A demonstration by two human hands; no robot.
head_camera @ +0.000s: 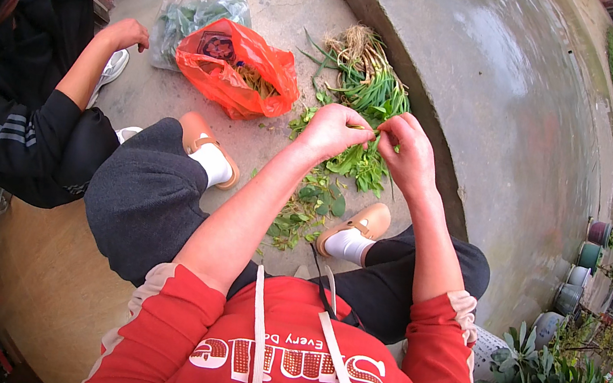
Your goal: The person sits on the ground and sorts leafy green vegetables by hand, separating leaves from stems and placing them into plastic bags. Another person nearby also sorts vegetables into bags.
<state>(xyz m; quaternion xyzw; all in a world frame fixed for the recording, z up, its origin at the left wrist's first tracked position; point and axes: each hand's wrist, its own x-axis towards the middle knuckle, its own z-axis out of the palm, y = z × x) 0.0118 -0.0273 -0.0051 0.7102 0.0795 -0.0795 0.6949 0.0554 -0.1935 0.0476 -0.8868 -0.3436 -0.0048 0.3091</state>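
Both of my hands meet above a heap of greens on the concrete floor. My left hand (334, 131) pinches a thin green stem (374, 133) between thumb and fingertips. From the other side, my right hand (409, 152) grips the same stem or leaf close by; its far part is hidden by my fingers. Below the hands lie loose leafy greens (365, 170). A bundle of green onions (366, 76) with pale roots lies just beyond them. Nearer to me, between my clogs, is a scatter of leaves and stem bits (304, 209).
A red plastic bag (233, 87) with plant stems inside stands open at left. Behind it sits a clear bag of greens (201, 18). Another person's hands (126, 34) are beside the bags. A raised concrete edge (425, 102) curves along the right.
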